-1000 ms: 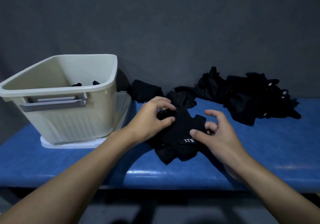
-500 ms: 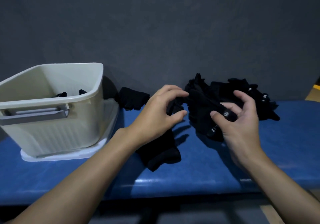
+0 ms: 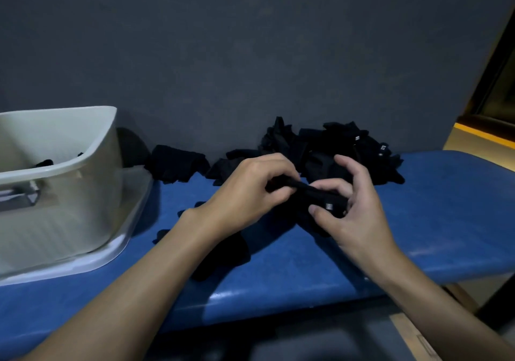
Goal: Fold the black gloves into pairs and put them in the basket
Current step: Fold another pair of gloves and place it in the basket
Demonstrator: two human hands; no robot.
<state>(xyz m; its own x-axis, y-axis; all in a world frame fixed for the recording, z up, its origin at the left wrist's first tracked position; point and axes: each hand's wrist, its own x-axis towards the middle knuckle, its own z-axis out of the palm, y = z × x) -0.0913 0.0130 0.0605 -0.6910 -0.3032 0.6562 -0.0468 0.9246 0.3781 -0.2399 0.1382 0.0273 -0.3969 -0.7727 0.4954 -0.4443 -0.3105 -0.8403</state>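
Head view: at centre, the left hand [image 3: 250,190] and right hand [image 3: 354,210] both grip one black glove [image 3: 302,190], fingers and thumbs curled round it, over the blue bench [image 3: 432,221]. A second glove [image 3: 223,252] lies on the bench at 7 o'clock from it, partly under the left forearm. The pile of loose gloves [image 3: 328,143] sits at 12 o'clock against the grey wall. The basket [image 3: 92,162] stands at 9 o'clock, with folded gloves [image 3: 44,162] partly visible inside.

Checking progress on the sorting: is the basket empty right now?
No, black gloves show inside the basket, peeking just above its near rim.
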